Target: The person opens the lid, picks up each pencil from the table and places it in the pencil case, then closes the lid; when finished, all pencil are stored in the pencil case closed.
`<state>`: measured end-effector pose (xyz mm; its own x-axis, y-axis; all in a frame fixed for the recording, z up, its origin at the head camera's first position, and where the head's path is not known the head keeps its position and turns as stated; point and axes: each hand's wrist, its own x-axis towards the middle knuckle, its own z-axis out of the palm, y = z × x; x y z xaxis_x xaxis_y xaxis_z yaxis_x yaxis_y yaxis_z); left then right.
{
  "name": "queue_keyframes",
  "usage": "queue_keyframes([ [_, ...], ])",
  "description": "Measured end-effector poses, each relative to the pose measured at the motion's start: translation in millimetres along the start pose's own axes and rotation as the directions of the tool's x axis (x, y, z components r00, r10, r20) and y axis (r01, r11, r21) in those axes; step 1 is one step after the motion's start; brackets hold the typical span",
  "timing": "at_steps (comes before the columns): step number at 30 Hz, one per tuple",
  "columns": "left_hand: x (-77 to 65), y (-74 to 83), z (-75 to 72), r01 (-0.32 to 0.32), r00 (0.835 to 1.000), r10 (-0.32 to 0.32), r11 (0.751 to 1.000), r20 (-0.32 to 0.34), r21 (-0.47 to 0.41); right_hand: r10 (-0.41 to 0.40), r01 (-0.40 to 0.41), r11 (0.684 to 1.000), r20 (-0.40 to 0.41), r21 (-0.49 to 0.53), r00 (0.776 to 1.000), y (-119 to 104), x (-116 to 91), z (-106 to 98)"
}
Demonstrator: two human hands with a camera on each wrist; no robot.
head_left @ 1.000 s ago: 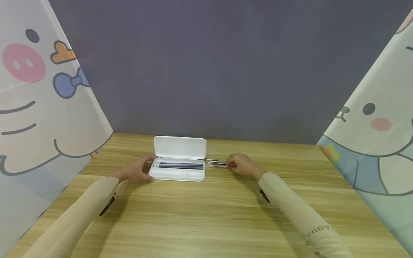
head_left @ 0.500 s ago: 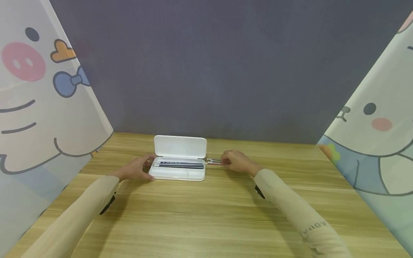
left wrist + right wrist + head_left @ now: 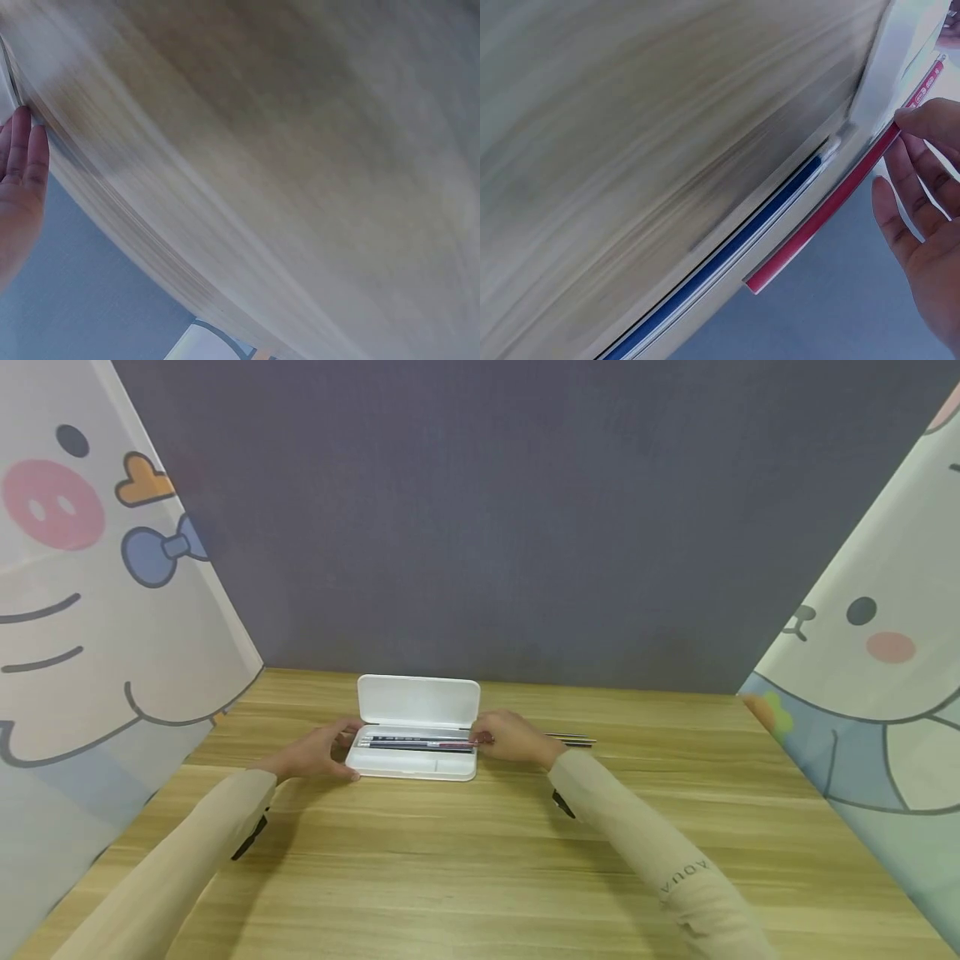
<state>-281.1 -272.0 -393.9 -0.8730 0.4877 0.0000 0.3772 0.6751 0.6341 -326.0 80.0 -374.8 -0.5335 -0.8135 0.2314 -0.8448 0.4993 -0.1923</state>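
Observation:
A white pencil case (image 3: 418, 702) lies on the table with its lid raised, and several dark pencils (image 3: 405, 747) rest in its rear compartment. My left hand (image 3: 311, 752) holds the case's left end, thumb at the front corner and fingers at the back; the left wrist view catches only those fingers (image 3: 36, 161) at the case's edge. Between thumb and fingers, my right hand (image 3: 513, 739) pinches a red pencil (image 3: 825, 206), whose eraser end reaches over the case. Beneath that hand, more pencils (image 3: 577, 740) lie on the table, partly hidden; a blue one (image 3: 727, 259) shows close by.
The wooden table (image 3: 420, 868) stretches toward me in front of the case. A dark grey panel (image 3: 480, 527) rises behind it, with cartoon-printed panels (image 3: 67, 685) on the left and right. The case's front compartment (image 3: 397, 764) has a small divider.
The right hand has picked up the red pencil from the pencils on the table and carried it left, over the case. The left hand and the case have stayed put.

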Motion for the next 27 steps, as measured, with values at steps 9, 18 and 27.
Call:
queue_keyframes([
  [9,-0.5,-1.4,0.0,0.001,1.000,-0.001,0.999,-0.011,0.037,-0.024,0.025,1.000,0.035,-0.014,0.999,-19,29,7],
  [18,-1.5,1.4,-0.8,0.027,1.000,-0.027,0.999,-0.005,0.026,0.012,-0.010,1.000,0.069,-0.017,0.998,-28,57,16],
  [27,-1.8,1.4,-0.7,0.025,1.000,-0.025,0.999,-0.003,0.019,0.046,-0.044,0.999,0.081,-0.030,0.996,-35,77,22],
])
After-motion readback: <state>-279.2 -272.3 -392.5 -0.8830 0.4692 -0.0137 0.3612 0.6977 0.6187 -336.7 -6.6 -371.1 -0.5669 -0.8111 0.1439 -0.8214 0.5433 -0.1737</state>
